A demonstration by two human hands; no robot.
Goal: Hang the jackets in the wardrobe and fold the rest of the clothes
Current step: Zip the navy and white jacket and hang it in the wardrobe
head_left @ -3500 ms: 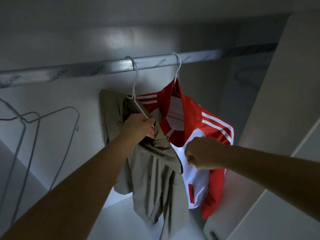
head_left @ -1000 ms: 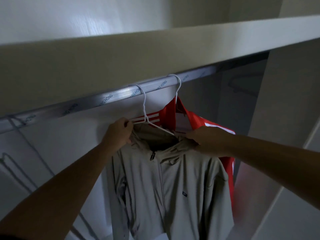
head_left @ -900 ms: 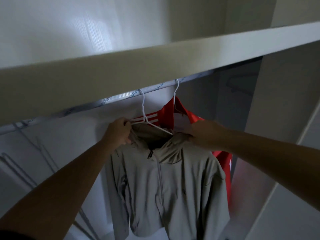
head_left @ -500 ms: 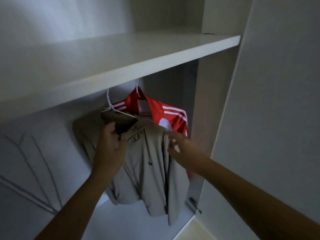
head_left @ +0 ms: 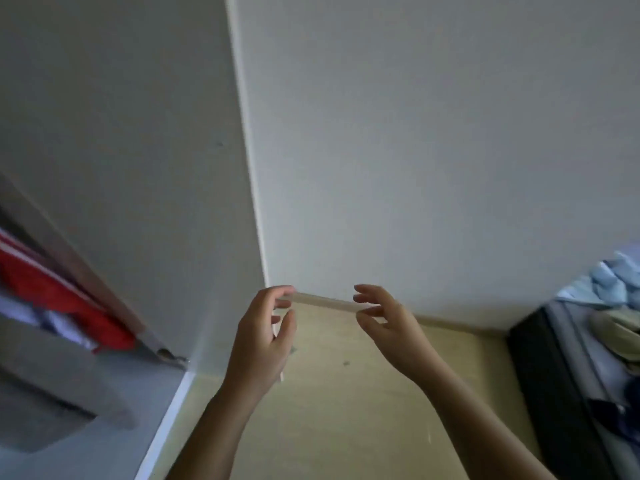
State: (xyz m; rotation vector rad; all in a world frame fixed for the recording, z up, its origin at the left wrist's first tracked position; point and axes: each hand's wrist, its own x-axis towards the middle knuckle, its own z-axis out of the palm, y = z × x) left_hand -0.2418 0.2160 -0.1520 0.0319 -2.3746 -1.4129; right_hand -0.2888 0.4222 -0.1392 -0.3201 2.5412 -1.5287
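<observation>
Flanking loose-fingered left hand point(head_left: 263, 337) and right hand point(head_left: 388, 323): red jacket point(head_left: 52, 289), clothes pile point(head_left: 616, 306).

From my seat, the red jacket point(head_left: 59, 299) is sliced by the left edge, so I get only a slab of it. The grey jacket point(head_left: 48, 382) below it is smeared by blur (no zip or seam readable) and also runs off that side. The clothes pile point(head_left: 613, 327) is cut by the right edge. A dark speck point(head_left: 345, 363) on the floor point(head_left: 346, 427) is too small for me to name.
</observation>
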